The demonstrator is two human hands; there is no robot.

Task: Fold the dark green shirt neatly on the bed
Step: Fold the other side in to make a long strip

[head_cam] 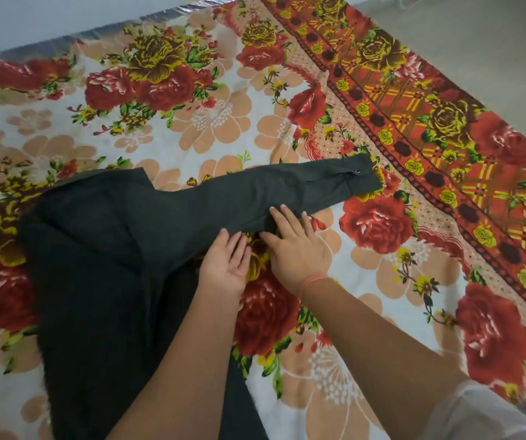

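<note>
**Q:** Location of the dark green, matte cloth shirt [96, 249]?

**A:** It lies flat on the floral printed cotton bedsheet [191, 122], at the left and centre of the view. The body is a broad, softly creased panel. One long sleeve [255, 192] runs rightward from it as a tapered strip.

**Q:** Position and finger state of the left hand [225, 265]?

**A:** It lies palm down, just below the sleeve's lower edge, near where the sleeve meets the body. The fingers [228, 238] are straight and held together. Their tips touch the sleeve edge, and nothing is clamped.

**Q:** Position and finger state of the right hand [296, 249]?

**A:** It lies palm down, just beside the left hand. The fingers [283, 208] are straight and slightly apart, with the tips resting on the sleeve cloth across its lower edge. The thumb points left along that edge. The frame does not show whether the thumb is under the fabric. A thin orange thread band [314, 278] circles the wrist.

**Q:** Features to the right of the hands?

**A:** The sleeve ends in a squared, stitched cuff [360, 179] bearing a small round metal snap [357, 170]. The cuff lies well apart from both hands, near the bedsheet's red and yellow patterned border [413, 122]. Pale grey floor [477, 33] shows beyond the border.
</note>
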